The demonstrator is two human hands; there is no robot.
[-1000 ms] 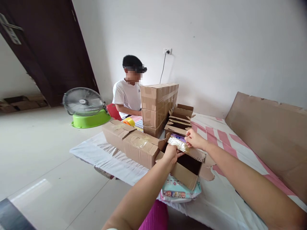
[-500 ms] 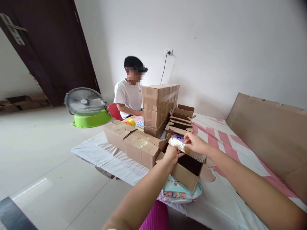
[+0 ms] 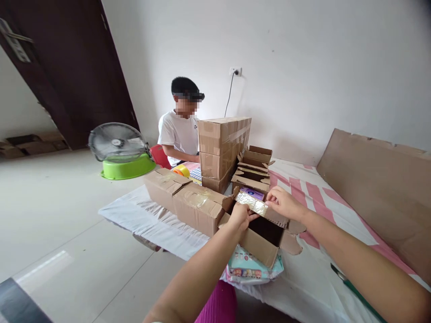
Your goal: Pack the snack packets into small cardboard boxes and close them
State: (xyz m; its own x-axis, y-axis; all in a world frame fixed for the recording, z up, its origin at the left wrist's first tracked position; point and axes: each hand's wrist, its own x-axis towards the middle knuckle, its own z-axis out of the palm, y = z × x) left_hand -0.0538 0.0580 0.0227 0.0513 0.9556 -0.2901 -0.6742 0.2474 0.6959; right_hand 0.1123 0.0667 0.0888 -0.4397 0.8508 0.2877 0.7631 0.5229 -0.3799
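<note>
An open cardboard box (image 3: 259, 250) sits at the table's edge in front of me, its flaps spread and its inside dark. Along its far flap runs a strip of shiny, wrinkled tape (image 3: 247, 202). My left hand (image 3: 240, 217) is closed on this flap, thumb and fingers at its near edge below the tape. At the tape's right end, my right hand (image 3: 284, 204) has its fingertips pinched together; it seems to hold the tape's end, with the contact partly hidden. Just behind the flap shows a purple printed item (image 3: 253, 193).
Taped boxes (image 3: 198, 204) line the left side, beside a taller stack (image 3: 215, 148). More open boxes (image 3: 252, 172) stand behind. A pastel package (image 3: 247, 269) lies under the near box. A green-handled tool (image 3: 357, 291) lies by my right forearm. A person (image 3: 178, 134) sits across.
My right hand has shifted a little to the right along the tape, uncovering more of the purple item. My left hand stays on the flap. The green-handled tool has come into sight.
</note>
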